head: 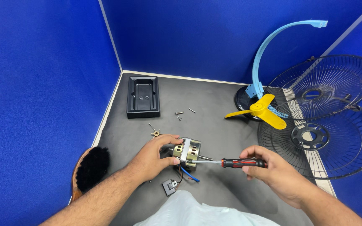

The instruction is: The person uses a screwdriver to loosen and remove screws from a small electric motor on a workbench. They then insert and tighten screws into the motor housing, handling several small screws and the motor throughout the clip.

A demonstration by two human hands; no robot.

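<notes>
My left hand (153, 157) grips a small brass-coloured fan motor (189, 150) lying on the grey mat, with blue and dark wires trailing from its underside. My right hand (269, 169) holds a screwdriver (231, 163) with a red and black handle. Its metal tip touches the motor's right side near the silver band. A small black switch piece (169, 186) lies just below the motor, joined to it by the wires.
A black plastic tray (143, 96) sits at the back left. Loose screws (180, 113) and a small gear-like part (156, 133) lie on the mat. A yellow fan blade (261, 110), a light blue curved frame (265, 50) and two wire fan guards (323, 121) stand at the right. A wooden brush (89, 169) lies at the left edge.
</notes>
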